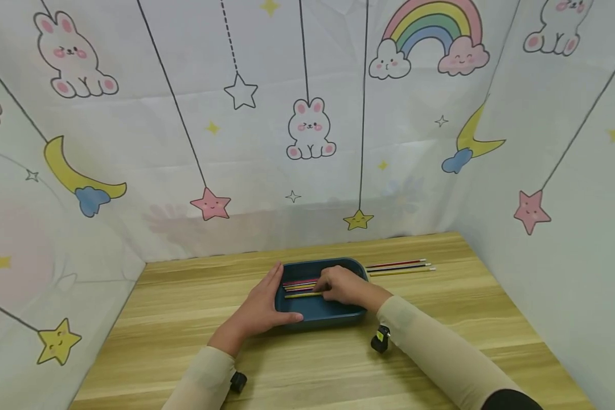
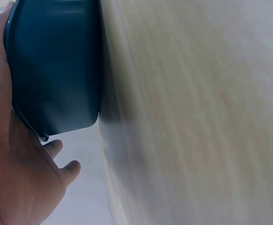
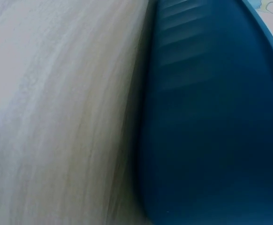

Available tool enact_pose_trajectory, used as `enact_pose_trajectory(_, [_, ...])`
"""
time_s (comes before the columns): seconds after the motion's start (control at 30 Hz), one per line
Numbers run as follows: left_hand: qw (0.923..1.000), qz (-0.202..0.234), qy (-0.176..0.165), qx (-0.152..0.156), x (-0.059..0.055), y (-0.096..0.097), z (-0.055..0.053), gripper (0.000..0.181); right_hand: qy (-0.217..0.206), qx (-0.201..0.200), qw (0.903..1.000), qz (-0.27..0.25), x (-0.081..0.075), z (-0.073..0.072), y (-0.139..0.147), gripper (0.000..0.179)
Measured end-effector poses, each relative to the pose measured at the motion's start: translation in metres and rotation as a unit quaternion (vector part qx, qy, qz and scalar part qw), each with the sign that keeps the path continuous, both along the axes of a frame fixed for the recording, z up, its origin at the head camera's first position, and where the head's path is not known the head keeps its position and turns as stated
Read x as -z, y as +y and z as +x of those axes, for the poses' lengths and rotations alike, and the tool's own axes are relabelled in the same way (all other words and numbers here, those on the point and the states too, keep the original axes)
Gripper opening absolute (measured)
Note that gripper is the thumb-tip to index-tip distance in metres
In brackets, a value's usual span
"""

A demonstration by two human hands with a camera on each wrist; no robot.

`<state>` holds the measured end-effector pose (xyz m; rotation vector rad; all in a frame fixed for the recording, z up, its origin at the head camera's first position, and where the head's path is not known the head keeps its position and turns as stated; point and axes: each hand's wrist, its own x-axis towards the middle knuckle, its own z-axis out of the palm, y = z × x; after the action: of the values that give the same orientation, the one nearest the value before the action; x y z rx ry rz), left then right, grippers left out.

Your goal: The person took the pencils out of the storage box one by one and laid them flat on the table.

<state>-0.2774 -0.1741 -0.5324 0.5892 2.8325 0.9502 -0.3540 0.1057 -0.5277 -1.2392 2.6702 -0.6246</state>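
A dark blue rectangular box (image 1: 333, 320) with rounded corners sits on the wooden table. My left hand (image 1: 258, 302) rests against its left end, fingers extended along that side and thumb lying on the near rim. In the left wrist view, the same hand (image 2: 14, 154) touches the box (image 2: 56, 65) from outside. Several pencils (image 1: 298, 288), coloured red, dark and yellow, lie side by side in the box. Reaching over the right side, my right hand (image 1: 345, 286) has bent fingers inside and pinches a yellow pencil (image 1: 302, 295). Its palm hides the pencils' right ends.
Right of the box, a red pencil (image 1: 397, 264), a dark pencil (image 1: 402, 267) and a yellow pencil (image 1: 405, 272) lie on the table (image 1: 184, 319). Fabric walls (image 1: 256, 171) with printed cartoons border the table at the back and sides.
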Motion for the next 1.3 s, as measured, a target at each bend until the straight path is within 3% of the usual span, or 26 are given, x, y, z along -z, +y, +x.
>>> enact_pose_trajectory(0.23, [1.0000,-0.001,0.002,-0.003,-0.001,0.001,0.001,0.136,-0.024,-0.021,0.9988,-0.038,-0.006,-0.001,0.002,0.027])
enact_pose_trajectory(0.6, [1.0000,-0.001,-0.004,-0.004,-0.003,0.001,0.001,0.136,-0.041,-0.029,0.9971,-0.056,-0.027,0.004,0.010,0.030])
enact_pose_trajectory(1.1, [0.9999,-0.004,0.001,-0.011,-0.002,0.002,0.001,0.137,-0.111,-0.047,0.9885,-0.092,-0.050,-0.001,0.048,0.033])
enact_pose_trajectory(1.3, [0.9999,-0.005,0.000,-0.010,-0.003,0.002,0.002,0.137,-0.106,-0.046,0.9897,-0.085,-0.059,-0.002,0.067,0.031])
